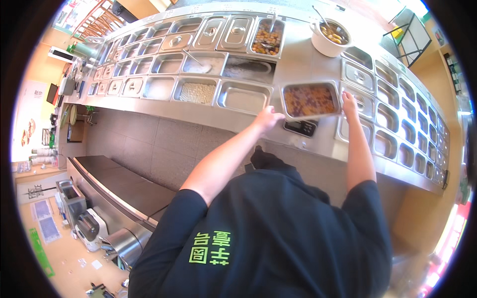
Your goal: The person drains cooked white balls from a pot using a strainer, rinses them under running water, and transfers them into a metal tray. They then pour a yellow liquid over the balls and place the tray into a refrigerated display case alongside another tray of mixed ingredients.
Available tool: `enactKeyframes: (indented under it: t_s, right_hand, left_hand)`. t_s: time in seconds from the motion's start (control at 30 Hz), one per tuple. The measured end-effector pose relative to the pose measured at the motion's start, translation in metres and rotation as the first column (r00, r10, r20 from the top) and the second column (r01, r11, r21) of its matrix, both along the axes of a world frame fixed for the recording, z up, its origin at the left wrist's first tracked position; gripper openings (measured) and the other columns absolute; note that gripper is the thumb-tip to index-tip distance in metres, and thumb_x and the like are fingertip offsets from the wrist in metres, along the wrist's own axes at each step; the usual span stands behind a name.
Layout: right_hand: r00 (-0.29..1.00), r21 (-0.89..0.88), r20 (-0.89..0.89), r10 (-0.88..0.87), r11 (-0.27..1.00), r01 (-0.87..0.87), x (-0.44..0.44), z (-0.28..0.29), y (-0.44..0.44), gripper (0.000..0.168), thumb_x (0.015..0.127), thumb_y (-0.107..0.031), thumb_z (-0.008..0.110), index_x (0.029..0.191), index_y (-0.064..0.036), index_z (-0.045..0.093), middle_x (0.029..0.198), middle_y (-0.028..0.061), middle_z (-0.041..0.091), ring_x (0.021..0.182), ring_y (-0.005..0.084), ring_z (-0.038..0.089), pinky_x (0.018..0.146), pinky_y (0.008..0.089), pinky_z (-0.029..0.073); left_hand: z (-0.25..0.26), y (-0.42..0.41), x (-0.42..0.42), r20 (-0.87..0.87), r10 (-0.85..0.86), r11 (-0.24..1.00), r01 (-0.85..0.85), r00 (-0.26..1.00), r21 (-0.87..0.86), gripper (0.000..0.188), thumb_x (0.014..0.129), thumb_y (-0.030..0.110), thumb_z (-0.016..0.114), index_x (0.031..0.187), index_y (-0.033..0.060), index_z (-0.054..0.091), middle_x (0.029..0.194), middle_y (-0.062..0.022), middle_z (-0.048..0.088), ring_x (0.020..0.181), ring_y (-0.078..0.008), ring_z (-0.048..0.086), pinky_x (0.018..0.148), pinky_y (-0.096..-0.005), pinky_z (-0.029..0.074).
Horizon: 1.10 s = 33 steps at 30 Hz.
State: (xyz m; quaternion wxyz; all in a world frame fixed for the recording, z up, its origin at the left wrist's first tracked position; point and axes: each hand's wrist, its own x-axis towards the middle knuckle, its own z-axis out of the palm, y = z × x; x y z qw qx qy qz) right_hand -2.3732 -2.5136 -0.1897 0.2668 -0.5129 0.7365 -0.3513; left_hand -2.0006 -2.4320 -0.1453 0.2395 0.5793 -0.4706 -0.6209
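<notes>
Between my two hands is a rectangular steel food pan [311, 100] with dark red and orange food, perhaps beans in liquid. My left hand [269, 118] grips its near left corner. On the right rim my right hand [349, 102] has hold of the pan. Partly under its near edge sits a black digital scale [301, 127] on the steel counter [294, 67]; whether the pan touches it I cannot tell. Left of the pan is a steel pan [244, 96] with a bare floor. Beyond it lies a dark, wet-looking pan [249, 69].
A white pot [329, 38] of food with a ladle stands at the back. Left of it is a pan of mixed cubes [267, 37]. A pan of white pieces [195, 92] and several lidded pans [238, 31] are further left. More steel pans [387, 115] line the right.
</notes>
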Motion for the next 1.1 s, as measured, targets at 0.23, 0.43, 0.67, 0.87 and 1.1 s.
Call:
enactKeyframes:
  t_s: [0.23,0.43,0.67,0.87,1.1]
  right_hand:
    - [0.880,0.212,0.440,-0.181,0.973,0.094,0.021,-0.006,-0.001,0.027,0.092,-0.017,0.053,0.106,0.004,0.063,0.090,0.0044,0.065,0.076,0.0115,0.059,0.068,0.0249,0.047]
    - [0.843,0.146,0.461,-0.276,0.961,0.235,0.050,0.013,0.006,0.027,0.089,-0.009,0.054,0.109,0.008,0.060,0.095,0.0088,0.066,0.084,0.0134,0.061,0.076,0.0259,0.048]
    - [0.784,0.129,0.501,-0.366,0.928,0.351,0.127,0.038,-0.016,0.032,0.089,-0.006,0.053,0.118,0.010,0.054,0.104,0.0120,0.063,0.091,0.0154,0.060,0.079,0.0251,0.048]
    - [0.636,0.156,0.653,-0.412,0.894,0.420,0.195,0.015,-0.054,0.033,0.086,0.002,0.054,0.118,0.010,0.053,0.102,0.0135,0.063,0.087,0.0183,0.062,0.077,0.0272,0.050]
    - [0.601,0.256,0.634,-0.487,0.866,0.430,0.264,-0.016,-0.104,0.030,0.087,0.001,0.054,0.116,0.009,0.054,0.106,0.0136,0.062,0.091,0.0201,0.060,0.080,0.0305,0.049]
  left_hand:
    - [-0.008,-0.052,0.002,-0.412,0.138,0.877,0.082,0.901,0.473,0.028,0.079,0.031,0.065,0.095,0.0094,0.058,0.092,-0.0054,0.059,0.085,-0.0182,0.055,0.082,-0.0384,0.044]
    - [0.011,-0.080,0.025,-0.407,0.106,0.875,0.109,0.907,0.471,0.031,0.078,0.030,0.067,0.097,0.0086,0.056,0.085,-0.0048,0.052,0.080,-0.0189,0.052,0.073,-0.0384,0.049]
    - [0.030,-0.145,0.091,-0.345,0.040,0.893,0.122,0.938,0.434,0.023,0.081,0.030,0.061,0.091,0.0091,0.059,0.083,-0.0046,0.056,0.073,-0.0160,0.054,0.069,-0.0377,0.049]
    - [0.036,-0.209,0.144,-0.144,-0.080,0.952,0.119,0.986,0.283,0.026,0.077,0.030,0.064,0.089,0.0073,0.059,0.081,-0.0037,0.056,0.072,-0.0151,0.053,0.062,-0.0345,0.050]
    - [0.004,-0.256,0.194,0.037,-0.071,0.970,0.060,0.997,0.234,0.033,0.077,0.031,0.065,0.090,0.0018,0.058,0.071,-0.0035,0.051,0.064,-0.0139,0.051,0.053,-0.0318,0.047]
